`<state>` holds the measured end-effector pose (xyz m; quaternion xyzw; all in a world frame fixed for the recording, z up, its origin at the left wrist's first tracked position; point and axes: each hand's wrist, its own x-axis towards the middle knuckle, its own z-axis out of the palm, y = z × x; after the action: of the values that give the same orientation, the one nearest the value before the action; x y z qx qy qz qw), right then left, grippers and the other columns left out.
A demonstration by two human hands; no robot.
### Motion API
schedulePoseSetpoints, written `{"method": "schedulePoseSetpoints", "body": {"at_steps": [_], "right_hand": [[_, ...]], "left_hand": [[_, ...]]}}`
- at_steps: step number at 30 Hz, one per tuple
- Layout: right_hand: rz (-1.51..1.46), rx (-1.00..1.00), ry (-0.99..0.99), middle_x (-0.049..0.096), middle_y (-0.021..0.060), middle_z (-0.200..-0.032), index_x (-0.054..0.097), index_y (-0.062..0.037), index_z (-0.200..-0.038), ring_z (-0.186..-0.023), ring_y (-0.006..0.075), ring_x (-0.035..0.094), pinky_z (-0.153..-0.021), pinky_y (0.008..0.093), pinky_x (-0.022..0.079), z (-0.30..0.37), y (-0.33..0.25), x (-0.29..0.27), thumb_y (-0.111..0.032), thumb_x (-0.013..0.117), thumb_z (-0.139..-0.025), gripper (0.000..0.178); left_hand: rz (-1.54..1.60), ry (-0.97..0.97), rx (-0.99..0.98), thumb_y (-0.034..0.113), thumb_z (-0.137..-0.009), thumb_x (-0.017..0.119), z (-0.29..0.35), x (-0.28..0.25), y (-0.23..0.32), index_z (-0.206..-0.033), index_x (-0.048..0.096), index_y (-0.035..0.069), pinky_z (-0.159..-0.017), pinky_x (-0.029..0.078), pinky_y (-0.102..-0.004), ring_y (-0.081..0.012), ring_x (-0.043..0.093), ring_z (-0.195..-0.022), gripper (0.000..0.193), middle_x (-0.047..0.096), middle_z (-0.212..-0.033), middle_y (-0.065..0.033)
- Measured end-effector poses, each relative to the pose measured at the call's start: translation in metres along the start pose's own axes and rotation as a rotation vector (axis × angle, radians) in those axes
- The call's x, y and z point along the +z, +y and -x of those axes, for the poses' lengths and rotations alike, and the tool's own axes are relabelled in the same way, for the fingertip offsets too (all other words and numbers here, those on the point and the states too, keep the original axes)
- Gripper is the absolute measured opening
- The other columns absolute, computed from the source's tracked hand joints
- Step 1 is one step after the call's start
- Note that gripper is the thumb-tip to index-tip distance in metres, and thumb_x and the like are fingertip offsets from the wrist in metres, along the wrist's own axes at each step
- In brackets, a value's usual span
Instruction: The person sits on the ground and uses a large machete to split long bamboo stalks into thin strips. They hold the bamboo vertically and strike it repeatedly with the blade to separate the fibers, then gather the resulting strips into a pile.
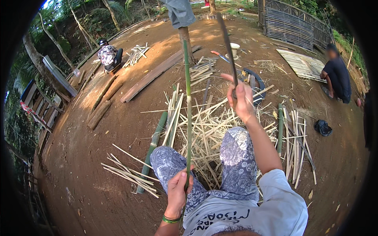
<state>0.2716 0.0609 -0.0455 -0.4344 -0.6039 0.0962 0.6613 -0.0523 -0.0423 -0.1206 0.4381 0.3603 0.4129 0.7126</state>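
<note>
The left hand (179, 187) has its fingers wrapped around the lower part of a long green bamboo strip (188, 114), which rises well beyond that hand and stands to the left of the right hand (241, 98). The right hand grips the handle of a long-bladed knife (226, 43), blade raised and apart from the strip, with one finger reaching off the handle toward the left. That loose finger would do better curled in, since a full grip should steady the blade's angle. The left hand sits low on the strip, a sound choice: the fingers ought to stay well below the edge, and the blade should be kept clear of the knees (238, 147) just beyond that hand. A heap of pale bamboo splints (208, 128) lies ahead of and between the hands, with one green bamboo pole (158, 129) beyond the left hand and a shorter green piece (280, 126) to the right of the right hand; short, controlled strokes seem best in such close quarters.
</note>
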Motion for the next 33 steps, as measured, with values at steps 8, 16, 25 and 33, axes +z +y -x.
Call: {"method": "schedulePoseSetpoints", "body": {"at_steps": [8,16,25,33], "right_hand": [[0.368,-0.313,-0.264,0.073,0.0158,-0.082,0.057,0.0019,-0.131,-0.053,0.0270,0.067,-0.049,0.0356,0.050,0.098,-0.029,0.050,-0.060,0.063,-0.087,0.076],[0.483,-0.385,-0.229,0.070,0.0086,-0.073,0.058,-0.0029,-0.132,-0.047,0.0217,0.061,-0.045,0.0341,0.037,0.091,-0.033,0.054,-0.064,0.060,-0.087,0.076],[0.464,-0.356,-0.275,0.069,0.0103,-0.071,0.060,0.0000,-0.127,-0.053,0.0263,0.065,-0.045,0.0374,0.044,0.088,-0.033,0.054,-0.063,0.061,-0.086,0.075],[0.361,-0.316,-0.192,0.069,0.0130,-0.072,0.061,0.0016,-0.123,-0.054,0.0294,0.066,-0.048,0.0377,0.049,0.072,-0.019,0.051,-0.059,0.064,-0.087,0.071]], "left_hand": [[0.144,-0.016,0.062,0.012,-0.100,0.057,-0.040,0.032,0.022,-0.099,0.063,0.000,-0.040,0.037,-0.0191,-0.0061,0.047,-0.046,0.013,0.060,-0.074,-0.0029],[0.028,-0.042,0.057,0.014,-0.101,0.057,-0.032,0.043,0.030,-0.107,0.065,-0.002,-0.038,0.032,-0.0181,-0.0050,0.042,-0.043,0.019,0.056,-0.067,-0.0009],[-0.048,-0.030,0.106,0.013,-0.101,0.058,-0.033,0.045,0.033,-0.116,0.067,0.000,-0.039,0.029,-0.0173,-0.0010,0.040,-0.047,0.022,0.054,-0.067,0.0026],[-0.103,-0.024,0.049,0.011,-0.100,0.059,-0.025,0.044,0.030,-0.118,0.067,0.001,-0.040,0.028,-0.0175,-0.0006,0.039,-0.046,0.023,0.052,-0.066,0.0041]]}}
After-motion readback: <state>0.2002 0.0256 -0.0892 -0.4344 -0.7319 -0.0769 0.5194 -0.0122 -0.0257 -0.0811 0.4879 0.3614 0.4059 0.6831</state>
